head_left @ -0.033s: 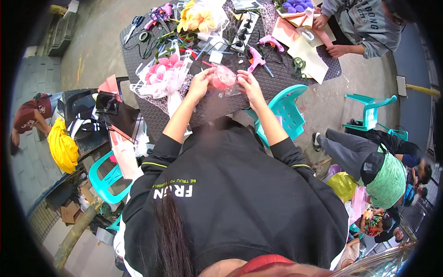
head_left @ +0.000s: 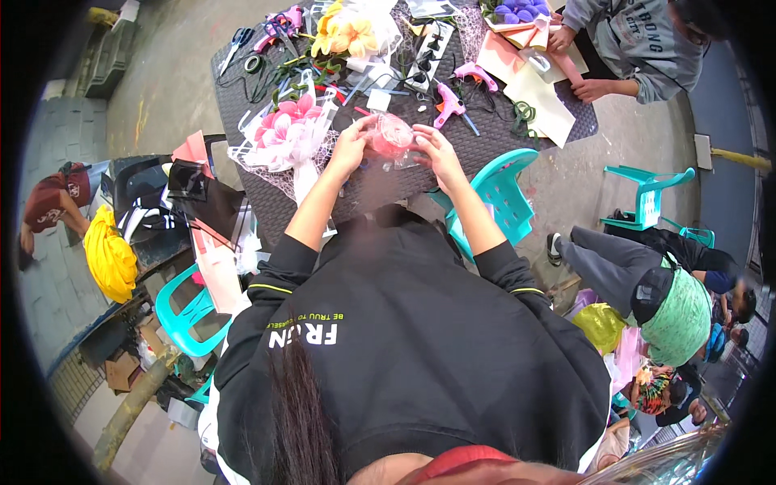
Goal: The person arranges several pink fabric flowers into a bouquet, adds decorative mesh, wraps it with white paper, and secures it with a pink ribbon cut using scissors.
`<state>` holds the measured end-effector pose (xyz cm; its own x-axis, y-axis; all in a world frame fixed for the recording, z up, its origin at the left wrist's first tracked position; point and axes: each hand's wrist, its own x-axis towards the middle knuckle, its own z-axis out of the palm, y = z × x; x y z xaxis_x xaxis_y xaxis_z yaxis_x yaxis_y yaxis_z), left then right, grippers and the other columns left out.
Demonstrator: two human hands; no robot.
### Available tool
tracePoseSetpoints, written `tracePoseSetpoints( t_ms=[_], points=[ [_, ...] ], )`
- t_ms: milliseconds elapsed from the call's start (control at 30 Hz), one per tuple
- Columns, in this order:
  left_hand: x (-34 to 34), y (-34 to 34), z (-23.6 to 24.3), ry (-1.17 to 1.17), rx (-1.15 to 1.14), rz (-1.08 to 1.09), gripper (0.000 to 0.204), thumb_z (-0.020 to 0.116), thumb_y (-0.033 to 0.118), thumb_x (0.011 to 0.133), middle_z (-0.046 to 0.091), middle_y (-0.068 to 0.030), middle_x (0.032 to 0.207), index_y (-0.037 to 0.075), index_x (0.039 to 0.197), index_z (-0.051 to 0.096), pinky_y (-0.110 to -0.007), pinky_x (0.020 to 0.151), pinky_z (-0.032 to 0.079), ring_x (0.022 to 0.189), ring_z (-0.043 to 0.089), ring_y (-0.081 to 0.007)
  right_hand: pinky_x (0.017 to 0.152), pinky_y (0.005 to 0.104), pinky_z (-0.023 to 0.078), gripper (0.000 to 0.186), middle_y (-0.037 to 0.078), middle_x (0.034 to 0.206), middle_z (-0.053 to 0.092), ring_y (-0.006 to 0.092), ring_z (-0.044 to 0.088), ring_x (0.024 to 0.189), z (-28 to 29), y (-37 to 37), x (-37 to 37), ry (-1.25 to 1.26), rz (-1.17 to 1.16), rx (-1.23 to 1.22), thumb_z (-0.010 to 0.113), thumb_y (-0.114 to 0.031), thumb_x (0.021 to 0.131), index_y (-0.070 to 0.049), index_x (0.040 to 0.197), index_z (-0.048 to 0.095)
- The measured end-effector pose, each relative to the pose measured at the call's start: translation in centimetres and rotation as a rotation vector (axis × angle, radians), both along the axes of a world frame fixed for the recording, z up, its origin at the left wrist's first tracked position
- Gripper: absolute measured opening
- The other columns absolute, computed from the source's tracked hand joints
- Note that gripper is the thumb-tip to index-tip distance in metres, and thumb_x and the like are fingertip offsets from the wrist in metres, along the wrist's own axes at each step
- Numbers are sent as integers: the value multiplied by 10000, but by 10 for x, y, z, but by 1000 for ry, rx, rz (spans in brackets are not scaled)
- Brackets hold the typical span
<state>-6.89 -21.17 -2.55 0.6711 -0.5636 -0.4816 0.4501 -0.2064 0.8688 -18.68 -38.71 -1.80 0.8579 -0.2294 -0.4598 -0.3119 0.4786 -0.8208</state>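
Between my hands, above the near part of the table, is a round pink bundle in clear crinkled plastic (head_left: 391, 137); what it is inside the wrap I cannot make out. My left hand (head_left: 353, 144) grips its left side with bent fingers. On the other side, the curled fingers of my right hand (head_left: 439, 151) pinch the plastic's edge. Just left of my left hand lies a bouquet of pink flowers (head_left: 284, 125) in white and netted wrap. A pink glue gun (head_left: 448, 105) rests beyond my right hand, with a second pink glue gun (head_left: 475, 75) behind it.
The dark woven-top table (head_left: 356, 198) also bears yellow flowers (head_left: 343, 32), scissors (head_left: 236, 44), green tape (head_left: 254, 64) and a card with black bows (head_left: 430, 55). Across it, a person in grey (head_left: 647, 44) handles peach paper. A teal chair (head_left: 505, 194) stands by my right arm.
My right hand has shifted slightly left, its fingers closer in on the plastic. The left hand and the pink bundle have hardly moved.
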Motion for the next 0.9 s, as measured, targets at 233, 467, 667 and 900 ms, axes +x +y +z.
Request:
tracePoseSetpoints(
  t_ms=[233, 467, 667, 900],
  points=[
    [-6, 0, 46, 102, -139, 19, 522, 434, 61, 908, 549, -113, 1183, 198, 1394, 300, -302, 833, 478, 1003, 575, -174, 683, 223, 526, 154, 28, 887, 602, 94, 606, 755, 12, 2, 0, -71, -32, 33, 586, -92, 874, -50, 1013, 538],
    [-13, 13, 77, -127, -296, -77, 509, 617, 200, 849, 477, -93, 1249, 121, 1306, 407, -332, 849, 484, 1059, 550, -185, 623, 232, 513, 110, 36, 823, 624, 110, 606, 678, 39, 7, -3, -118, -83, -35, 597, -79, 860, -41, 945, 538],
    [-13, 23, 95, -489, -56, -13, 407, 702, 147, 762, 594, -50, 936, 77, 1114, 509, -290, 707, 483, 781, 591, -119, 654, 274, 455, 245, 69, 880, 513, 144, 541, 722, 90, 31, -1, -257, -265, -952, 655, -119, 791, -30, 984, 533],
    [-24, 38, 135, -740, 2, 96, 361, 730, 123, 734, 598, -56, 808, 68, 1030, 530, -272, 667, 463, 747, 579, -125, 629, 256, 477, 145, 68, 745, 611, 136, 595, 657, 147, 61, 2, -344, -106, -1004, 670, -89, 782, 9, 838, 579]
  ],
)
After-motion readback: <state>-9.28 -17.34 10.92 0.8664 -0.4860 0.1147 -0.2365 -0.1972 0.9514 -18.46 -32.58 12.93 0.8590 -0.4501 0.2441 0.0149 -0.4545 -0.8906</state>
